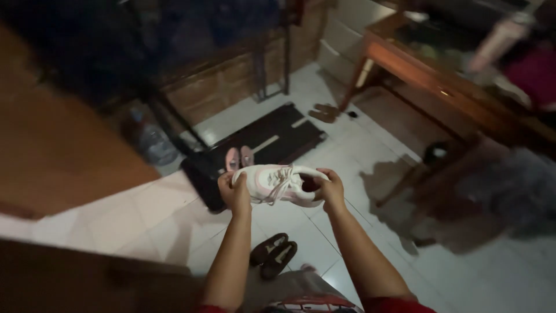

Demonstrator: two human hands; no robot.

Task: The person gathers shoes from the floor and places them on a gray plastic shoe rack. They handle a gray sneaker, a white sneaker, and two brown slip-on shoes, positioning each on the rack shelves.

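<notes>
A white and pale pink sneaker (pixel 275 182) with loose white laces is held out in front of me, lying sideways above the floor. My left hand (pixel 233 192) grips its toe end. At the heel end, my right hand (pixel 329 189) has its fingers curled over the rim of the shoe opening. Both forearms reach up from the bottom of the view.
A dark doormat (pixel 272 142) lies on the white tiled floor with a pair of pink slippers (pixel 239 157) on it. Dark sandals (pixel 273 255) sit near my feet. A wooden table (pixel 440 84) stands at right, a plastic water jug (pixel 155 144) at left, brown sandals (pixel 324 112) farther back.
</notes>
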